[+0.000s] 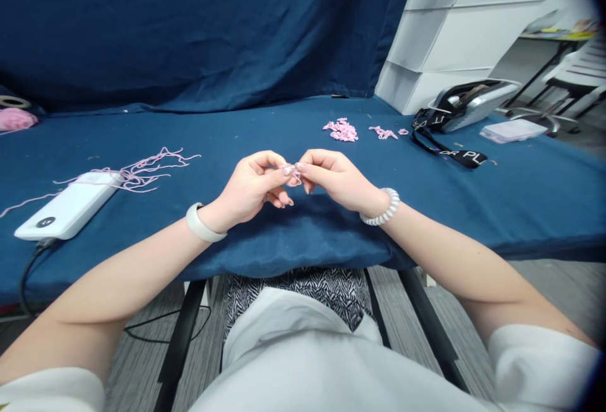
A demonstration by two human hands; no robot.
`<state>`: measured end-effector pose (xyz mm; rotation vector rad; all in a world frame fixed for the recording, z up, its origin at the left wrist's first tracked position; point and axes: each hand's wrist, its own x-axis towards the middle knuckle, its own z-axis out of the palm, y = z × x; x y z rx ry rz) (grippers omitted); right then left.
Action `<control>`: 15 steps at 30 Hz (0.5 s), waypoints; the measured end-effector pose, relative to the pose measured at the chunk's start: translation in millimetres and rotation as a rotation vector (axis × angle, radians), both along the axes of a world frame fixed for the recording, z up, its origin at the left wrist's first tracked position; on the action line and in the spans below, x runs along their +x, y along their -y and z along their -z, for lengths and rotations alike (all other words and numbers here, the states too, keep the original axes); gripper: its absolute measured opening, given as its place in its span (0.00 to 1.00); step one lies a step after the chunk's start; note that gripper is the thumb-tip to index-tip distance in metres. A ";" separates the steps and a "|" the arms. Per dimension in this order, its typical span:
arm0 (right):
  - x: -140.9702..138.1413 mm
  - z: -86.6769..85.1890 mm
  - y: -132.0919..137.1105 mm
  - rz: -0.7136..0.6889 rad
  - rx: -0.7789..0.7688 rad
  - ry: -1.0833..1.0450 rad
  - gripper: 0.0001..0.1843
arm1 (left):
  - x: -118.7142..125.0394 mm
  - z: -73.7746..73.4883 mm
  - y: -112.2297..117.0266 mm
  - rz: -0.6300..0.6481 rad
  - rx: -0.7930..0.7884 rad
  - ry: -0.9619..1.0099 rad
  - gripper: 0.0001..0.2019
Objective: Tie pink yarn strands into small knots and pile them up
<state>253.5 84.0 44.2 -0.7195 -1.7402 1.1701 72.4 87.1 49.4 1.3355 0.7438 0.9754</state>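
Near the front edge of the blue-covered table, my left hand (258, 185) and my right hand (334, 178) meet fingertip to fingertip. Between them is a small loop of pink yarn (295, 178), pinched by thumb and finger on each side. Most of the loop is hidden by the fingers, so any knot in it cannot be made out. Beyond my right hand lies a pile of small pink yarn loops (341, 130), with a smaller cluster of loops (384, 133) to its right. Left of my hands, cut pink strands (146, 169) are spread out.
A white power bank (71, 207) with a black cable (29, 273) sits at the left, partly under the strands. Pink yarn (16, 120) lies far left. At right are a black lanyard (466, 158), a grey case (478, 106), a clear plastic box (514, 130) and white boxes (426, 40).
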 end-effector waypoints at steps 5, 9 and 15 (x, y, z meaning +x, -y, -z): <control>4.7 -0.2 3.3 0.233 0.479 0.296 0.12 | 0.1 0.3 -0.7 -0.026 -0.032 -0.046 0.21; 6.8 3.4 0.7 0.281 0.773 0.410 0.10 | 0.1 3.2 -2.3 -0.055 -0.018 -0.055 0.20; 7.3 7.3 -4.1 0.318 1.015 0.631 0.18 | 3.2 8.3 -2.1 -0.107 -0.022 -0.083 0.18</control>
